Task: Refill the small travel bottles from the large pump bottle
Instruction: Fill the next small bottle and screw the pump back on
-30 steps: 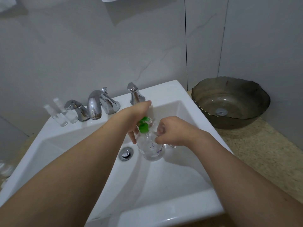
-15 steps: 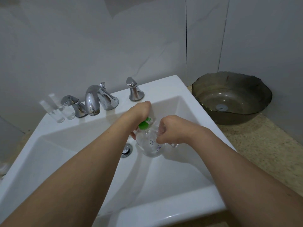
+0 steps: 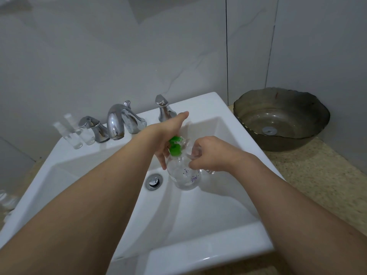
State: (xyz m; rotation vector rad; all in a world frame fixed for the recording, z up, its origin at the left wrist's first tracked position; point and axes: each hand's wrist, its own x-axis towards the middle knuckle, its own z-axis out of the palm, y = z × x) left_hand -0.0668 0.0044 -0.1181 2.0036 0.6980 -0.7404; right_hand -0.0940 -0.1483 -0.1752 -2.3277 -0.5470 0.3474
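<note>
Pump bottle (image 3: 183, 172): clear, green pump head (image 3: 175, 148), standing in sink (image 3: 218, 205) basin. Probably light, slippery; best held at body. Left hand (image 3: 168, 135) presses pump, fingers extended. Right hand (image 3: 208, 153) pinches small travel bottle (image 3: 193, 150) at spout.

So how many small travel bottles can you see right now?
3: two small clear bottles stand on the sink ledge left of the faucet; one small bottle is in the right hand over the basin. Others may lie blurred at the left edge.
</note>
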